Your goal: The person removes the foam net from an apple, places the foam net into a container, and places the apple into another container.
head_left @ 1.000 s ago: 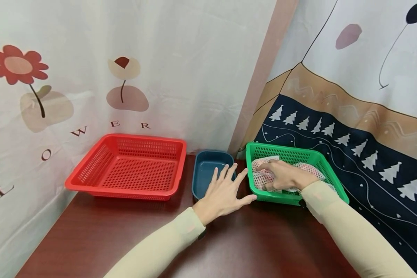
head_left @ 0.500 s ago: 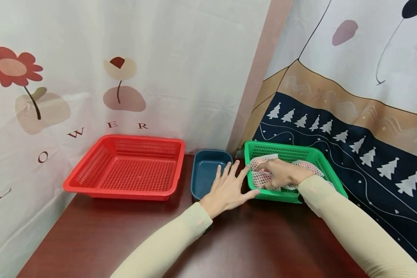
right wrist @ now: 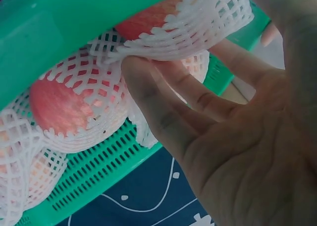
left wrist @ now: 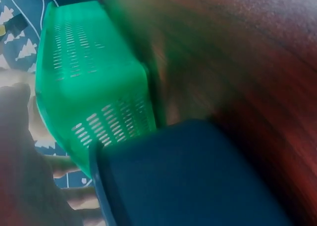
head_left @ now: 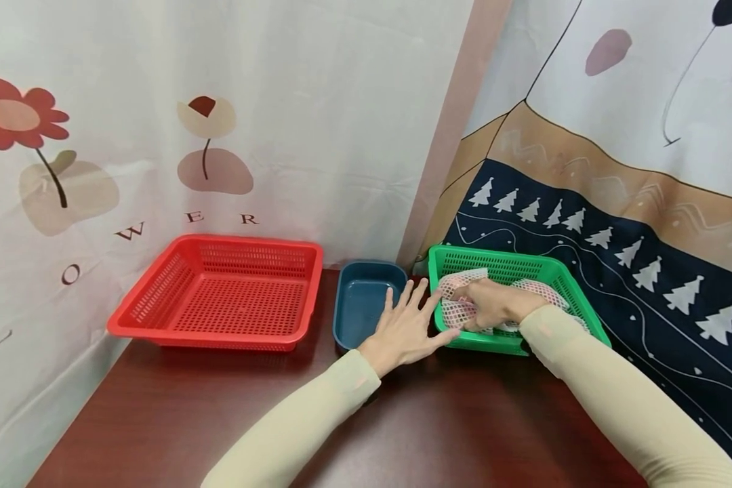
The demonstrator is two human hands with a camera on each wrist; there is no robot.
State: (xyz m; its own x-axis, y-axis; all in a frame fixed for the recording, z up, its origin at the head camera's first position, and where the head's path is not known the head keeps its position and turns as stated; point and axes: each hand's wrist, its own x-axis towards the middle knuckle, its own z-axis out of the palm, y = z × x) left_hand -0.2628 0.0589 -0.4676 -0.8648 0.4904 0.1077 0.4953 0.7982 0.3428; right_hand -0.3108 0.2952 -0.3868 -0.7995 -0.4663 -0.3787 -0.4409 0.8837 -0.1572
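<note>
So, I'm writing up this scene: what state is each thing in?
Red fruits: skins partly covered by white foam nets
Green perforated basket: upright, holding the fruits
Right hand: curved around a netted fruit
Left hand: fingers spread, palm down
Blue rectangular tray: upright, partly behind the left hand
Red perforated basket: upright, uncovered
Printed curtain: hanging, lightly creased

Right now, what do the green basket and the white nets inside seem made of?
Green basket: probably molded plastic, slightly glossy, judging by its evenly slotted walls. White nets: likely matte foam, since thick, padded-looking strands curve around red fruit.
</note>
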